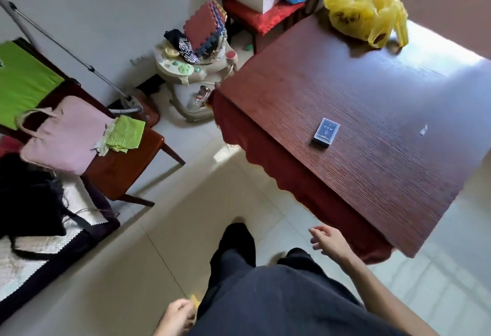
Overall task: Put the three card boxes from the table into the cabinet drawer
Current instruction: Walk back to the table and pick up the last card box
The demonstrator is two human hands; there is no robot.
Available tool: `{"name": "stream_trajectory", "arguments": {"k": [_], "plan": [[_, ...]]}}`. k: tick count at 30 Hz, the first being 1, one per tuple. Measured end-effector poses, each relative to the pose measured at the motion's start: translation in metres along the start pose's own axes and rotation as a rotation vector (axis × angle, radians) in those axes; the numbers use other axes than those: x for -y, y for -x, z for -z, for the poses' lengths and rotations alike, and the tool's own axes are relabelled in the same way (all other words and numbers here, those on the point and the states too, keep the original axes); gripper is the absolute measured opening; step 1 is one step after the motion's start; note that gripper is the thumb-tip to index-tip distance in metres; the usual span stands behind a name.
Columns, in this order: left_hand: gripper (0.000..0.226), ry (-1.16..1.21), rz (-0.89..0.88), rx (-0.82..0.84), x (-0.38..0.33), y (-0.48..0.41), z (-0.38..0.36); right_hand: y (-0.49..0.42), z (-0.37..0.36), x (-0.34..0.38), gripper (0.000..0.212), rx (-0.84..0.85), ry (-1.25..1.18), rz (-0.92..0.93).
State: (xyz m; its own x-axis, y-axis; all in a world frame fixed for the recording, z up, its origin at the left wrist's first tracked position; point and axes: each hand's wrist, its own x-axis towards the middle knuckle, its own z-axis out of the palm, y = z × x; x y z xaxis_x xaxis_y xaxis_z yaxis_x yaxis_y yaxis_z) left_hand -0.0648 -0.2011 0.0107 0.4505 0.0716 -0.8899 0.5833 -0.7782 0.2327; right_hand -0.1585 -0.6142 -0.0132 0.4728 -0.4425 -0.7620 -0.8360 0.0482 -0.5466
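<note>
A single blue card box (326, 132) lies flat on the dark red wooden table (385, 181), near its middle. My right hand (328, 240) hangs in front of the table's near edge, fingers apart and holding nothing, well short of the box. At the bottom of the view my left hand (176, 314) is curled beside my leg, and a small yellow object (194, 301) shows at its fingertips; only a corner of it is visible. No cabinet or drawer is in view.
A yellow plastic bag (364, 12) sits at the table's far corner. Left of the table stands a wooden chair (127, 160) with a pink bag (63, 136) and green cloths. A baby walker (191, 75) with foam mats stands by the wall. Pale tiled floor lies between.
</note>
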Motion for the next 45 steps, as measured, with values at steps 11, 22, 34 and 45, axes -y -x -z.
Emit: {"name": "stream_trajectory", "arguments": {"k": [11, 22, 34, 45], "plan": [[0.016, -0.344, -0.247, 0.110, -0.239, -0.126, 0.089, 0.030, -0.033, -0.030, 0.018, -0.227, -0.317, -0.393], [0.013, -0.374, -0.384, 0.259, -0.409, -0.150, 0.037, -0.026, -0.014, 0.015, 0.014, -0.280, -0.516, -0.424], [0.014, -0.484, -0.308, 0.253, -0.447, -0.184, 0.073, -0.131, 0.083, 0.186, 0.053, -0.430, -0.088, -0.179], [0.009, -0.383, -0.337, 0.224, -0.469, -0.202, 0.098, -0.189, 0.082, 0.246, 0.079, -0.458, 0.235, -0.264]]}}
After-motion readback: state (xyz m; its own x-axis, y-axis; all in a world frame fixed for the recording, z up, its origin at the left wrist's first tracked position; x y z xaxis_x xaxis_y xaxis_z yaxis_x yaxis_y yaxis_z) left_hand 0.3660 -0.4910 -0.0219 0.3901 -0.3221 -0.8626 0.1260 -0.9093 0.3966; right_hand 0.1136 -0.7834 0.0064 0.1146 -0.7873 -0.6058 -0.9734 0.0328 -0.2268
